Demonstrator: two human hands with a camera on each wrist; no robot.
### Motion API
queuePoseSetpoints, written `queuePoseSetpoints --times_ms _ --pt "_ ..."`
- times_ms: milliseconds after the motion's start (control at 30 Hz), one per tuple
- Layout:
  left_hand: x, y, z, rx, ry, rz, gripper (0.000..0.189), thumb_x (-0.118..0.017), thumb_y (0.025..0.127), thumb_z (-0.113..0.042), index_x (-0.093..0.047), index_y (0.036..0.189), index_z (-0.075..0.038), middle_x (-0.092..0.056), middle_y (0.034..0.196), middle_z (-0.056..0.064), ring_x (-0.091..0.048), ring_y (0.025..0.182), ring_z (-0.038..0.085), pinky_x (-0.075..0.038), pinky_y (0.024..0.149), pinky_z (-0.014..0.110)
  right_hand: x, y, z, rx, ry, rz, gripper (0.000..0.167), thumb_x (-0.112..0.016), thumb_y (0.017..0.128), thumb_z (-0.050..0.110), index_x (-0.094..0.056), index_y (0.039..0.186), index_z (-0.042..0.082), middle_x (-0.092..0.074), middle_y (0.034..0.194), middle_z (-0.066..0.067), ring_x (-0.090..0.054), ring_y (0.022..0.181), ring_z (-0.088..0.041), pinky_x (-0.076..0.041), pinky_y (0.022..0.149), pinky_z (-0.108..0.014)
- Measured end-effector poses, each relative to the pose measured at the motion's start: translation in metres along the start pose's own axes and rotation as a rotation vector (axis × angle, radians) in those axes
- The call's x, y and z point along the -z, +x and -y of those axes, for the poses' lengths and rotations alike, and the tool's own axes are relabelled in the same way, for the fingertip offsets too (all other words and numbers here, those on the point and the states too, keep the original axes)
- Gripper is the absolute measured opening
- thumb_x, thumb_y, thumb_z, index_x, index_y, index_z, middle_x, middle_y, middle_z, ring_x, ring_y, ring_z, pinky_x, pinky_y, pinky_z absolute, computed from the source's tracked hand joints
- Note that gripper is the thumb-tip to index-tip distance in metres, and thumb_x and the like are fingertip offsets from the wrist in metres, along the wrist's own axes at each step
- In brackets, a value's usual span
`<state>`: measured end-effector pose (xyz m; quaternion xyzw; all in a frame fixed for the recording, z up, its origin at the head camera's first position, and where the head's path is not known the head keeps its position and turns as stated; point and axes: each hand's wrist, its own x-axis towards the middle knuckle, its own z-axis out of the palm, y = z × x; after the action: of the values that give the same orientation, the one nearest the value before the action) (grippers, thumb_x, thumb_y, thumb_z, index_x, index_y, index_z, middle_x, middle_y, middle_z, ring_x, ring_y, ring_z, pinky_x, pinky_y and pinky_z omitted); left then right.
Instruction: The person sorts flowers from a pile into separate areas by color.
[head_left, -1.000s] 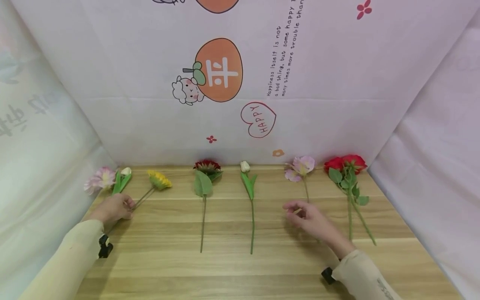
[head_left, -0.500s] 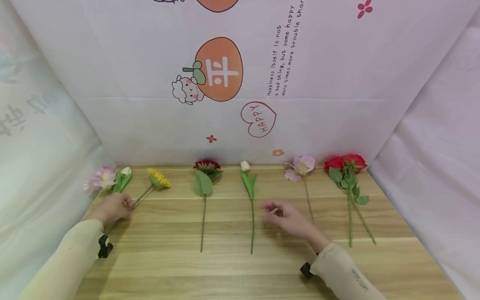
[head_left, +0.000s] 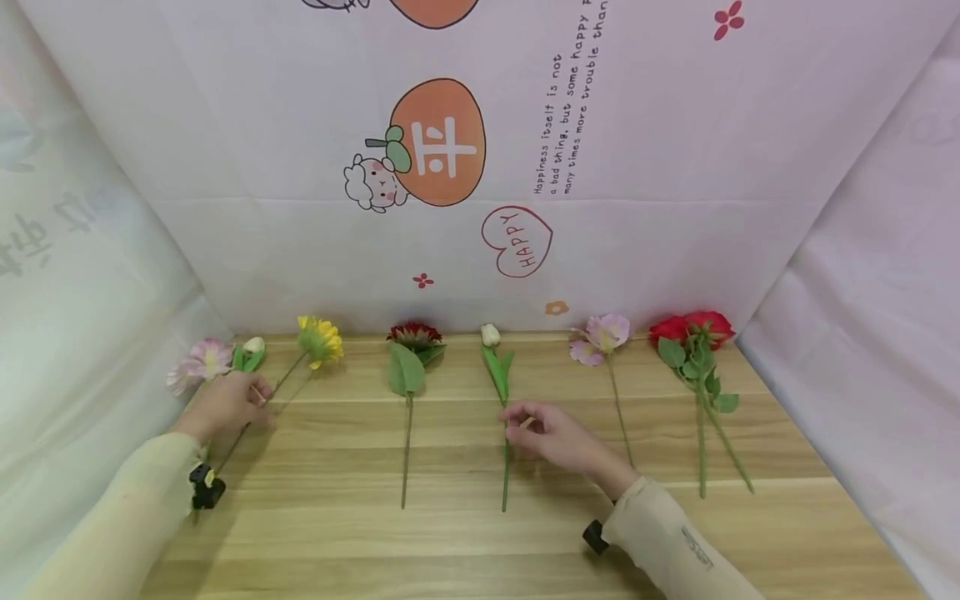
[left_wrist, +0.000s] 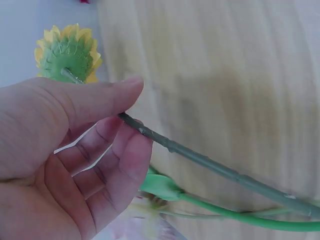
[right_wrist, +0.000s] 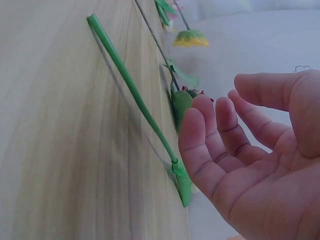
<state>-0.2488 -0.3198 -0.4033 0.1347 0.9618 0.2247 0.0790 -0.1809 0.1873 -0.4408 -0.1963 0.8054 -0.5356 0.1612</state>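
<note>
One yellow flower (head_left: 321, 342): the left hand (head_left: 231, 404) pinches its stem (left_wrist: 200, 158). One white tulip (head_left: 498, 377) lies on the table (head_left: 360, 542); right hand (head_left: 551, 433) near, fingers (right_wrist: 193, 130) loosely parted.

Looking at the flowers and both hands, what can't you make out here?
Left wrist view: the yellow flower's stem, its lower end cut off by the right edge.
Left wrist view: the pink flower, blurred and cut off by the bottom edge.
Right wrist view: the white tulip, its bloom mostly behind the right hand.
Head view: the printed sentence, cut off at the top edge.
</note>
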Motion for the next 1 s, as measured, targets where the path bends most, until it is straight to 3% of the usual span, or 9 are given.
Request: queuePoseSetpoints --times_ms 167,333,567,667,867,1000 --pt "0.006 0.0 -0.01 0.04 -0.253 0.005 0.043 -0.079 0.088 -0.008 -0.057 0.117 0.015 -0.062 0.093 0.013 -0.06 0.072 0.017 -0.058 0.057 0.033 -0.004 0.005 0.009 -0.001 0.003 0.019 0.033 -0.057 0.105 0.016 -0.058 0.132 -0.004 -0.058 0.114 -0.019 -0.06 0.09 -0.037 -0.058 0.079 -0.052" --pt "0.006 -0.001 -0.022 0.08 -0.407 0.0 0.048 -0.077 0.092 -0.014 -0.053 0.125 0.011 -0.06 0.105 0.016 -0.062 0.079 0.017 -0.061 0.065 0.035 -0.013 0.013 0.019 0.009 0.026 0.038 0.033 -0.059 0.104 0.016 -0.06 0.134 0.001 -0.058 0.115 -0.021 -0.06 0.093 -0.036 -0.06 0.08 -0.044" --pt "0.0 -0.001 -0.046 0.122 -0.626 0.0 0.054 -0.076 0.094 -0.02 -0.046 0.13 0.007 -0.054 0.112 0.013 -0.066 0.089 0.018 -0.061 0.081 0.035 -0.031 0.023 0.037 0.059 -0.022 0.091 0.038 -0.059 0.104 0.02 -0.059 0.139 0.003 -0.065 0.113 -0.013 -0.063 0.092 -0.043 -0.058 0.076 -0.051" --pt "-0.005 0.0 -0.057 0.096 -0.698 -0.032 0.051 -0.077 0.093 -0.018 -0.047 0.126 0.006 -0.054 0.108 0.011 -0.067 0.087 0.018 -0.061 0.081 0.037 -0.044 0.026 0.043 0.054 -0.001 0.141 0.039 -0.06 0.104 0.021 -0.059 0.138 0.002 -0.065 0.117 -0.015 -0.065 0.098 -0.041 -0.059 0.078 -0.048" --pt "-0.022 0.003 -0.081 -0.023 -0.845 -0.094 0.042 -0.079 0.091 -0.013 -0.049 0.118 0.002 -0.058 0.104 0.01 -0.069 0.085 0.017 -0.062 0.08 0.04 -0.068 0.032 0.053 0.056 0.046 0.213 0.039 -0.061 0.104 0.018 -0.057 0.137 -0.002 -0.062 0.127 -0.021 -0.065 0.104 -0.037 -0.059 0.082 -0.047" --pt "-0.031 0.008 -0.093 -0.069 -0.885 -0.108 0.039 -0.079 0.091 -0.015 -0.051 0.114 0.0 -0.061 0.104 0.01 -0.07 0.087 0.018 -0.061 0.081 0.041 -0.083 0.039 0.062 0.069 -0.004 0.222 0.049 -0.061 0.104 0.021 -0.049 0.146 -0.001 -0.061 0.133 -0.02 -0.065 0.112 -0.025 -0.057 0.09 -0.033"
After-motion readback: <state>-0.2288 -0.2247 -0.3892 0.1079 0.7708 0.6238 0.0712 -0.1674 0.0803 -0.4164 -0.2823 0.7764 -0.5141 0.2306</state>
